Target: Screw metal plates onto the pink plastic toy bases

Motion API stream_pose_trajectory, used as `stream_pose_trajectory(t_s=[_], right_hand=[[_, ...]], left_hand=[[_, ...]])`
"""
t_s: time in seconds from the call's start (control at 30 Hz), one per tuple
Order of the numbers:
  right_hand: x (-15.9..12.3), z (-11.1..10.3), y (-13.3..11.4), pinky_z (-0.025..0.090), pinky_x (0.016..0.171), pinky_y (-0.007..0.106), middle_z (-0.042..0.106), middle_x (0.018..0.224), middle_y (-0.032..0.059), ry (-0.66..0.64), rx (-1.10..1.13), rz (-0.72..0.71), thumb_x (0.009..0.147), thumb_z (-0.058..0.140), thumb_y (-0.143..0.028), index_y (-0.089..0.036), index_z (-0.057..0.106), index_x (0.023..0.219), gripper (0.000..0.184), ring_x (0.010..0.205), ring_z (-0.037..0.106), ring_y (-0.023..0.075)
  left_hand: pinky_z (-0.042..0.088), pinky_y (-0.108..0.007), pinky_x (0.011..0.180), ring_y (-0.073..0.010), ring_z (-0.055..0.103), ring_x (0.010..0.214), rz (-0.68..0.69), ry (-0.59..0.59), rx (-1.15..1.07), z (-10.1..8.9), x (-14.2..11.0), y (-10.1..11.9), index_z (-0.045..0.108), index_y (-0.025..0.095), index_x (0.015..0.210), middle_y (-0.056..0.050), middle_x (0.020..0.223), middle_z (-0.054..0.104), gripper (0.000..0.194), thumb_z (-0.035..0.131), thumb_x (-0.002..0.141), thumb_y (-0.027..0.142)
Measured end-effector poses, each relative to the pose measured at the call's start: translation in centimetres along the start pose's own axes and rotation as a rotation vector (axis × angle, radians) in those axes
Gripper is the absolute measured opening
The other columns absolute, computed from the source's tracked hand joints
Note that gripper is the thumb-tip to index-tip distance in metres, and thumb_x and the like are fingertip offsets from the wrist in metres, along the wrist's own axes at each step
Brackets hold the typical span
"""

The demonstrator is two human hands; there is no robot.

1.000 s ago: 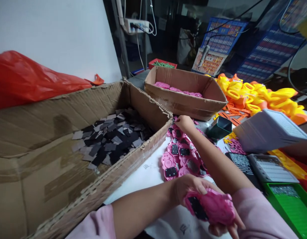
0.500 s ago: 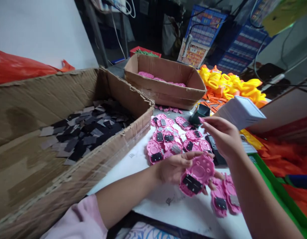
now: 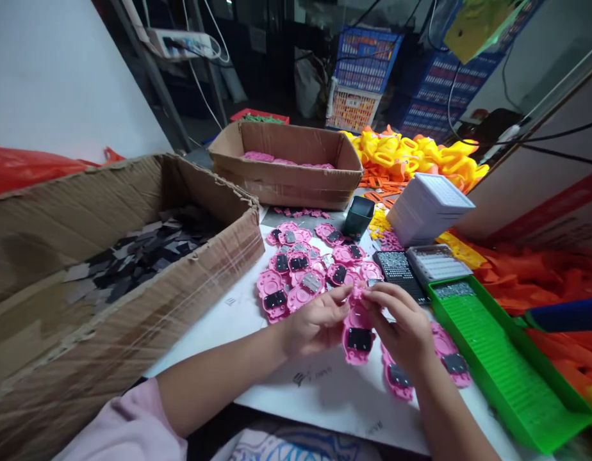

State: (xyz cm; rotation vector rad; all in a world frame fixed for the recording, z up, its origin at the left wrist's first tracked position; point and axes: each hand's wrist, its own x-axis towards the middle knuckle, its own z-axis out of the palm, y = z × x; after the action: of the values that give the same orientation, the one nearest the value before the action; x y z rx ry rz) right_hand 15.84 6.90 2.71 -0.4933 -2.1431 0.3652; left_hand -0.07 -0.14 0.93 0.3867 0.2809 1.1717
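My left hand [image 3: 318,320] is closed around the side of a pink plastic toy casing [image 3: 357,353], which has a black rectangular plate at its lower end. My right hand [image 3: 404,320] pinches a small pink plastic piece [image 3: 357,291] against the casing's upper end; fingers partly cover the contact. Just behind my hands lie several similar pink casings [image 3: 305,285], some with black plates and some with grey ones. Two more, a nearer casing [image 3: 396,378] and a farther casing [image 3: 450,355], lie beside my right wrist, the nearer one partly hidden.
A big cardboard box [image 3: 219,282] of black and grey pieces stands left. Behind is a smaller carton [image 3: 286,186] of pink parts. Small pink pieces [image 3: 300,212] lie before it, near a dark green cup [image 3: 358,218]. A green tray [image 3: 507,365] is right; yellow toys [image 3: 411,153] are piled behind.
My right hand came back from the small pink pieces by the carton, carrying one to the casing. My left hand turned the casing upright, and both hands now meet at its top.
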Motion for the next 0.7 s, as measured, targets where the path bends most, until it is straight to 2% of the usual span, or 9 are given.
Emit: stream_pose_trajectory(t_s=[0.17, 0.37, 0.53, 0.7], right_hand=[[-1.2, -0.3, 0.2, 0.058, 0.072, 0.028, 0.063, 0.093, 0.0081, 0.006, -0.016, 0.000, 0.084, 0.059, -0.007, -0.019, 0.063, 0.100, 0.020, 0.086, 0.064, 0.0155], [-1.2, -0.3, 0.1, 0.057, 0.075, 0.030, 0.062, 0.095, 0.0089, -0.028, -0.027, -0.011, 0.082, 0.059, -0.004, -0.017, 0.061, 0.102, 0.024, 0.089, 0.061, 0.0161], [-1.4, 0.2, -0.6, 0.055, 0.074, 0.036, 0.063, 0.090, 0.0101, -0.032, -0.066, -0.129, 0.079, 0.060, 0.000, -0.015, 0.059, 0.104, 0.030, 0.087, 0.059, 0.0191], [-1.8, 1.0, -1.2, 0.055, 0.075, 0.039, 0.064, 0.087, 0.0089, 0.001, -0.056, -0.150, 0.077, 0.064, -0.001, -0.016, 0.056, 0.110, 0.037, 0.086, 0.058, 0.0195]], left_hand=[[0.047, -0.023, 0.073, -0.0104, 0.060, 0.073, -0.041, 0.037, 0.058, 0.0, 0.1, -0.4, 0.060, 0.014, 0.115, -0.004, 0.085, 0.061, 0.038, 0.070, 0.079, 0.020], [0.047, -0.022, 0.068, -0.0105, 0.059, 0.069, -0.046, 0.078, 0.140, -0.1, 0.0, -0.3, 0.062, 0.013, 0.107, -0.004, 0.079, 0.060, 0.027, 0.065, 0.082, 0.022], [0.046, -0.022, 0.073, -0.0126, 0.062, 0.077, 0.100, 0.230, 0.261, 0.4, 0.2, -0.6, 0.064, 0.013, 0.100, -0.006, 0.087, 0.066, 0.027, 0.069, 0.080, 0.032], [0.047, -0.023, 0.077, -0.0141, 0.064, 0.081, 0.151, 0.269, 0.409, 0.2, 0.1, -1.1, 0.065, 0.013, 0.098, -0.008, 0.092, 0.068, 0.029, 0.062, 0.085, 0.039]])
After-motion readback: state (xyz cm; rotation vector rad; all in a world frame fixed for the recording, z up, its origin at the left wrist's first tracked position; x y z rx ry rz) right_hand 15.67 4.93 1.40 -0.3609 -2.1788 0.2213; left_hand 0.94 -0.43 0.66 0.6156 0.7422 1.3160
